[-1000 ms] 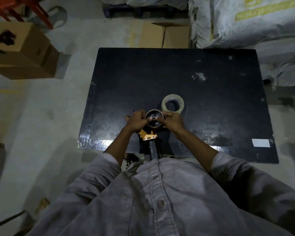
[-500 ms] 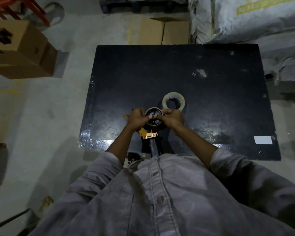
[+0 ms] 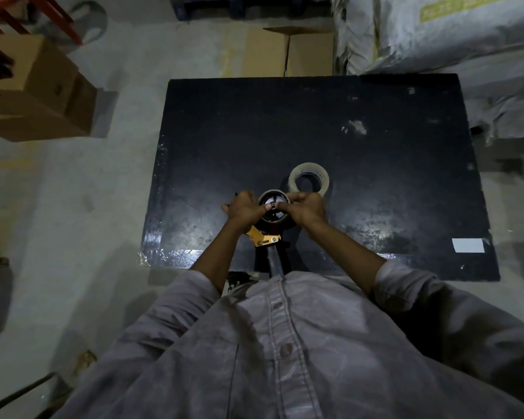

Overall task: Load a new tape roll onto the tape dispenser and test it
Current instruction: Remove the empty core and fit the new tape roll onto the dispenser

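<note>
A tape dispenser [image 3: 266,239] with an orange metal front and a dark handle lies at the near edge of the black table [image 3: 315,131], its handle pointing toward me. On its hub sits a thin, nearly used-up tape ring [image 3: 274,220]. My left hand [image 3: 245,208] grips the ring's left side. My right hand [image 3: 307,207] grips its right side, thumbs meeting over the hub. A full pale tape roll [image 3: 309,179] lies flat on the table just beyond my right hand.
A white label [image 3: 468,245] is stuck near the table's front right corner. Cardboard boxes [image 3: 28,92] stand on the floor at left, and more boxes [image 3: 288,52] sit behind the table. Large wrapped sacks [image 3: 436,31] fill the back right.
Both hands stay on the ring at the dispenser's hub, with only slight finger shifts. The full roll has not moved.
</note>
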### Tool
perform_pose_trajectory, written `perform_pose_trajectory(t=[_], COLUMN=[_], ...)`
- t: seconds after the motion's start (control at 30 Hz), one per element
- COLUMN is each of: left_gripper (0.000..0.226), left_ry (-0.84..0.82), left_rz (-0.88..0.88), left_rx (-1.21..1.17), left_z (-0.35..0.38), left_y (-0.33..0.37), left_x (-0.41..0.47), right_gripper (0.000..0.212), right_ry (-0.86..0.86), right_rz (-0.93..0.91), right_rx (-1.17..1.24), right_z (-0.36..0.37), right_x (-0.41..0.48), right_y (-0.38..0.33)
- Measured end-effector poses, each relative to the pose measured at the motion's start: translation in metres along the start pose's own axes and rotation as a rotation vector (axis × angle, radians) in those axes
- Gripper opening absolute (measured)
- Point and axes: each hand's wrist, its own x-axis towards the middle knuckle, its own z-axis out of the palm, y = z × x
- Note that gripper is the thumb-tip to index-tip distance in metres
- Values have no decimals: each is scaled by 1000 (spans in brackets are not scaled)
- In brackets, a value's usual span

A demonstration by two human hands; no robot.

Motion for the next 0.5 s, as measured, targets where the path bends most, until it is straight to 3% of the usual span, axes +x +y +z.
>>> perform_pose_trajectory(t=[0.23, 0.5], left_gripper=[43, 42], left_ry=[14, 61], left_rz=[-5, 8], left_rx=[-11, -59], left_z=[0, 0], left_y=[1, -3], left_x=[-1, -5], right_gripper=[54, 52], right_ry=[43, 54], right_rz=[15, 23], right_rx=[24, 38], right_z=[0, -3], right_x=[1, -1], right_y=[2, -1])
